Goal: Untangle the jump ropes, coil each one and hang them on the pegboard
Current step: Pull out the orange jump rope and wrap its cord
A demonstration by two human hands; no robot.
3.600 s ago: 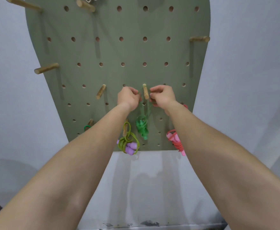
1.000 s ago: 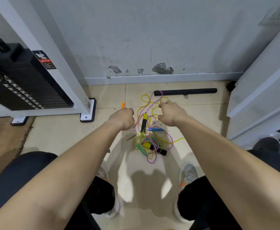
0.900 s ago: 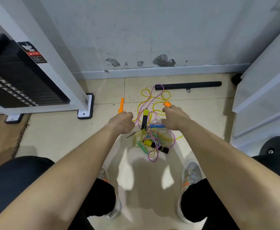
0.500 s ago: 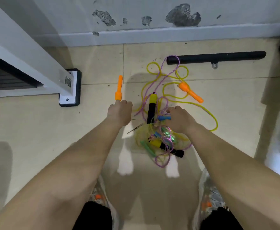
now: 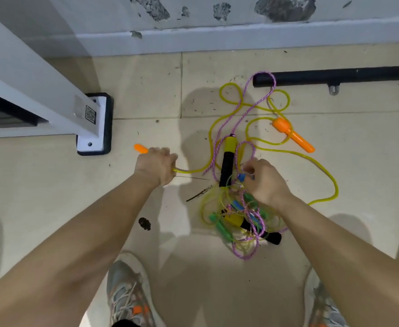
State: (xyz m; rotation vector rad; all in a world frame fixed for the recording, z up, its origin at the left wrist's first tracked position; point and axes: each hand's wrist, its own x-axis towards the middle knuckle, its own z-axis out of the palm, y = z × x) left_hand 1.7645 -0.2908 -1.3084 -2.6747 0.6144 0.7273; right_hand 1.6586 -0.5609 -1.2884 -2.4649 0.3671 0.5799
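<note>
A tangle of jump ropes (image 5: 243, 213) lies on the tiled floor in front of me. My left hand (image 5: 156, 166) grips one orange handle (image 5: 140, 148) of the yellow rope (image 5: 323, 171); the cord runs out of my fist to the right. The rope's other orange handle (image 5: 293, 134) lies at the upper right. My right hand (image 5: 262, 179) pinches a blue handle (image 5: 242, 177) at the top of the tangle. A yellow-and-black handle (image 5: 228, 159) with a purple braided rope (image 5: 248, 109) lies between my hands. Green handles (image 5: 219, 226) sit low in the pile. The pegboard is out of view.
A white machine frame foot (image 5: 94, 123) stands at the left. A black bar (image 5: 335, 75) lies along the white baseboard (image 5: 217, 36) at the upper right. My two shoes (image 5: 127, 291) are at the bottom edge. A dark smudge (image 5: 144, 223) marks the floor.
After hanging a green rope on the pegboard, I bent down to the floor pile. My left hand closed round the orange handle and my right hand took hold of the blue handle.
</note>
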